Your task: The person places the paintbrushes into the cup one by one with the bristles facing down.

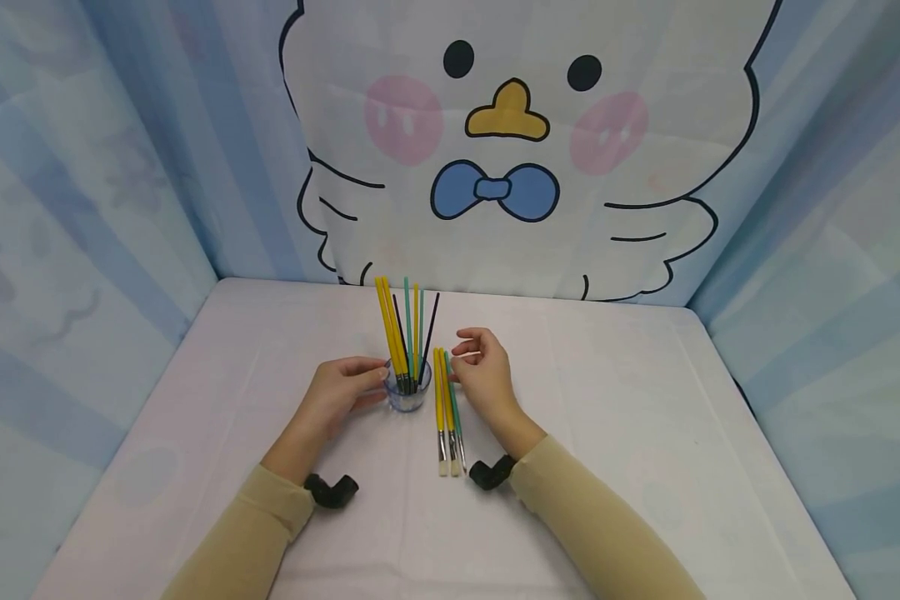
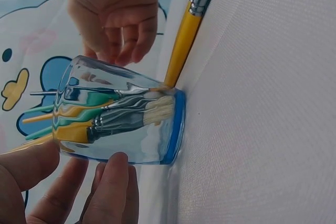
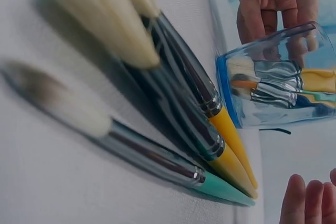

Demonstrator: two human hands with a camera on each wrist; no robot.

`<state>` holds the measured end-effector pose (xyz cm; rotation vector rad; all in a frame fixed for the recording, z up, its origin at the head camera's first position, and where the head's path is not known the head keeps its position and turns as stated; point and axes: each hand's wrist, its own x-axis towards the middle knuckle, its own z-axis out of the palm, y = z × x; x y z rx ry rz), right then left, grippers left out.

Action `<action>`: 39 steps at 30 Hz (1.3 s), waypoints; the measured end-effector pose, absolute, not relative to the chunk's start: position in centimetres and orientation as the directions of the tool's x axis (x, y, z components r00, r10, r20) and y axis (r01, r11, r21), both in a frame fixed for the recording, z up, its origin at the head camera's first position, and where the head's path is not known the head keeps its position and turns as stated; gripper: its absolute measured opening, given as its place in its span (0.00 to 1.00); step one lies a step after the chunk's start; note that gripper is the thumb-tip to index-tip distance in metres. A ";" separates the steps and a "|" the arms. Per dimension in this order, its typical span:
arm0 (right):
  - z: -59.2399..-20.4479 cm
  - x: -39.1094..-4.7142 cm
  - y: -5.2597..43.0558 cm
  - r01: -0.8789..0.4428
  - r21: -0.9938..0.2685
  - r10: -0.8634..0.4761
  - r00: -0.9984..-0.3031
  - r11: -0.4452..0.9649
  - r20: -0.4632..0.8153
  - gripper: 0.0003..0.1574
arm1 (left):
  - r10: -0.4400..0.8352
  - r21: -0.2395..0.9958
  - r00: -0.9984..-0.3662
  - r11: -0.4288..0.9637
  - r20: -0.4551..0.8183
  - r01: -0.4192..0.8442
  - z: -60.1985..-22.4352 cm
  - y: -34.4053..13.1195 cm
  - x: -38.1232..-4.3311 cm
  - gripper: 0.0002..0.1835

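Note:
A clear cup (image 1: 407,401) with a blue base stands upright on the table, holding several paintbrushes (image 1: 392,333) bristle-down, with yellow, green and dark handles. My left hand (image 1: 345,385) touches the cup's left side with its fingertips, thumb (image 2: 37,161) near the rim. To the cup's right lie two yellow paintbrushes (image 1: 440,400) and a green paintbrush (image 1: 453,404), side by side, bristles toward me. My right hand (image 1: 487,379) is beside the handle ends of these, fingers loosely bent. Nothing shows in its grasp in the left wrist view.
A pale cloth covers the table (image 1: 607,433). Behind it hangs a curtain (image 1: 510,250) with a cartoon bird, and blue-and-white curtains (image 1: 67,250) enclose both sides. Black wrist mounts (image 1: 333,492) sit at both sleeves.

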<state>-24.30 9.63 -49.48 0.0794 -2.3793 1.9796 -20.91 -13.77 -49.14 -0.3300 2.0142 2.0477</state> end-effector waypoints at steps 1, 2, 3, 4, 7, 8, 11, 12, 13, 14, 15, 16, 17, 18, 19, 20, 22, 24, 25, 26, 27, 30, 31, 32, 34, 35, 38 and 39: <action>-49.5 -24.3 9.7 -0.063 -0.980 -0.009 -0.998 0.190 0.062 0.26 | 0.018 0.943 -0.943 -0.014 -0.332 -0.333 -49.1 -13.7 -20.9 0.21; -49.5 -24.3 9.8 -0.057 -0.979 -0.007 -0.998 0.197 0.057 0.27 | 0.019 0.943 -0.943 -0.013 -0.332 -0.333 -49.1 -13.7 -20.9 0.21; -49.5 -24.4 9.8 -0.051 -0.978 -0.005 -0.999 0.204 0.051 0.27 | 0.019 0.943 -0.943 -0.011 -0.333 -0.334 -49.1 -13.7 -20.9 0.20; -49.5 -24.4 9.9 -0.041 -0.977 -0.004 -0.999 0.209 0.041 0.27 | 0.020 0.943 -0.943 -0.010 -0.333 -0.333 -49.1 -13.7 -20.9 0.20; -49.6 -24.5 10.1 -0.008 -0.973 0.002 -1.000 0.229 0.009 0.28 | 0.018 0.943 -0.943 -0.010 -0.333 -0.334 -49.0 -13.6 -20.8 0.20; -49.6 -24.5 10.2 0.002 -0.972 0.003 -1.000 0.236 -0.002 0.27 | 0.018 0.943 -0.943 -0.009 -0.332 -0.333 -49.0 -13.6 -20.8 0.20; -49.7 -24.4 10.3 0.030 -0.965 0.007 -1.000 0.262 -0.030 0.27 | 0.020 0.943 -0.943 -0.011 -0.333 -0.333 -49.0 -13.6 -20.8 0.20; -49.7 -24.4 10.3 0.038 -0.962 0.006 -0.999 0.269 -0.038 0.27 | 0.020 0.943 -0.943 -0.011 -0.333 -0.333 -49.0 -13.6 -20.8 0.20; -49.7 -24.4 10.3 0.044 -0.960 0.005 -0.999 0.276 -0.045 0.27 | 0.022 0.943 -0.943 -0.011 -0.332 -0.332 -49.0 -13.7 -20.8 0.21; -49.7 -24.3 10.4 0.051 -0.957 0.004 -0.999 0.285 -0.052 0.27 | 0.024 0.943 -0.942 -0.009 -0.334 -0.334 -49.0 -13.7 -20.8 0.21; -49.7 -24.3 10.4 0.058 -0.955 0.004 -0.998 0.292 -0.060 0.27 | 0.025 0.944 -0.943 -0.009 -0.331 -0.331 -49.0 -13.7 -20.7 0.21; -49.8 -24.3 10.5 0.066 -0.953 0.003 -0.998 0.296 -0.068 0.28 | 0.025 0.943 -0.943 -0.009 -0.332 -0.332 -49.0 -13.7 -20.7 0.21; -49.8 -24.4 10.6 0.075 -0.951 0.002 -0.997 0.301 -0.078 0.27 | 0.025 0.943 -0.943 -0.009 -0.332 -0.333 -49.0 -13.7 -20.7 0.21; -49.8 -24.4 10.6 0.084 -0.948 -0.001 -0.996 0.306 -0.089 0.27 | 0.025 0.943 -0.943 -0.009 -0.332 -0.333 -49.0 -13.7 -20.7 0.21; -49.8 -24.4 10.7 0.093 -0.946 -0.003 -0.995 0.310 -0.099 0.27 | 0.025 0.943 -0.943 -0.008 -0.333 -0.333 -48.9 -13.7 -20.7 0.21; -49.8 -24.5 10.8 0.101 -0.944 -0.005 -0.994 0.315 -0.108 0.27 | 0.024 0.943 -0.942 -0.008 -0.334 -0.334 -48.9 -13.6 -20.7 0.20; -49.9 -24.6 11.0 0.121 -0.941 -0.013 -0.991 0.316 -0.132 0.27 | 0.022 0.941 -0.941 -0.007 -0.338 -0.338 -48.9 -13.6 -20.7 0.20; -49.9 -24.6 11.1 0.140 -0.937 -0.022 -0.988 0.321 -0.155 0.27 | 0.024 0.943 -0.942 -0.002 -0.334 -0.334 -48.9 -13.6 -20.7 0.20; -49.9 -24.7 11.2 0.150 -0.934 -0.026 -0.986 0.324 -0.167 0.26 | 0.023 0.943 -0.942 -0.001 -0.333 -0.334 -48.9 -13.6 -20.7 0.20; -49.9 -24.7 11.2 0.159 -0.932 -0.031 -0.983 0.327 -0.179 0.26 | 0.022 0.943 -0.942 -0.002 -0.334 -0.334 -48.9 -13.6 -20.7 0.20; -49.8 -24.7 11.3 0.170 -0.928 -0.034 -0.981 0.331 -0.192 0.26 | 0.022 0.942 -0.942 0.000 -0.334 -0.334 -48.9 -13.6 -20.6 0.20; -49.7 -24.6 11.3 0.200 -0.913 -0.039 -0.973 0.355 -0.228 0.26 | 0.021 0.942 -0.942 -0.003 -0.336 -0.336 -48.8 -13.6 -20.6 0.20; -49.6 -24.6 11.3 0.210 -0.907 -0.041 -0.970 0.365 -0.241 0.26 | 0.021 0.941 -0.941 -0.002 -0.338 -0.338 -48.8 -13.6 -20.6 0.20; -49.5 -24.6 11.3 0.217 -0.901 -0.043 -0.967 0.375 -0.251 0.26 | 0.020 0.941 -0.941 -0.001 -0.339 -0.339 -48.8 -13.6 -20.6 0.20; -49.4 -24.5 11.2 0.234 -0.887 -0.045 -0.961 0.398 -0.274 0.27 | 0.017 0.941 -0.940 0.003 -0.339 -0.339 -48.7 -13.5 -20.6 0.20; -49.4 -24.5 11.2 0.240 -0.881 -0.045 -0.958 0.409 -0.282 0.27 | 0.013 0.939 -0.939 0.004 -0.344 -0.344 -48.7 -13.5 -20.6 0.19; -49.3 -24.5 11.0 0.253 -0.861 -0.041 -0.953 0.440 -0.301 0.27 | 0.008 0.939 -0.939 0.011 -0.343 -0.343 -48.7 -13.5 -20.6 0.19; -49.4 -24.5 11.0 0.258 -0.855 -0.037 -0.951 0.449 -0.307 0.26 | 0.007 0.939 -0.939 0.013 -0.343 -0.343 -48.7 -13.5 -20.6 0.19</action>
